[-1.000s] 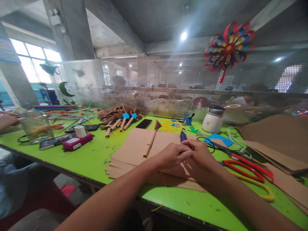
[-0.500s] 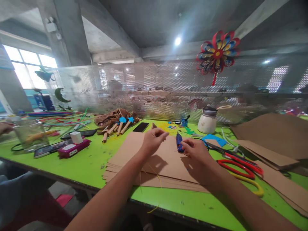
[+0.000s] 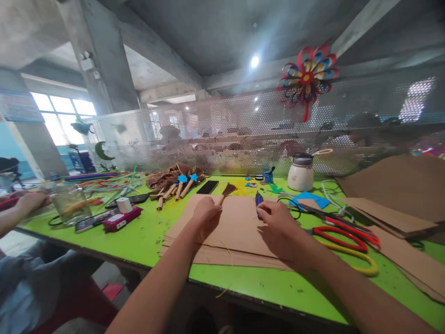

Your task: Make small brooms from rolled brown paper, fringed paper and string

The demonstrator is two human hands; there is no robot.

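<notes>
My left hand [image 3: 207, 214] is closed over a stack of brown kraft paper [image 3: 239, 227]. From its fingers a small brown paper broom [image 3: 228, 189] points away, its fanned end up and most of its handle hidden. My right hand [image 3: 276, 214] has its fingers curled round the lower end of a blue glue gun [image 3: 259, 199], whose nozzle points away from me. Thin yellow strands [image 3: 225, 248] lie across the front of the stack.
Red and yellow-handled scissors [image 3: 340, 239] lie at right, near more brown paper [image 3: 392, 213]. Behind stand a lidded jar [image 3: 301, 174] and a phone [image 3: 207, 187]. Several star-trimmed paper pieces [image 3: 179, 188], a power bank [image 3: 121, 220] and another person's hand [image 3: 33, 202] are at left.
My left hand has drawn back to the left and turned, and the broom's fanned end now shows beyond it. My right hand has closed further round the glue gun. The view has shifted slightly.
</notes>
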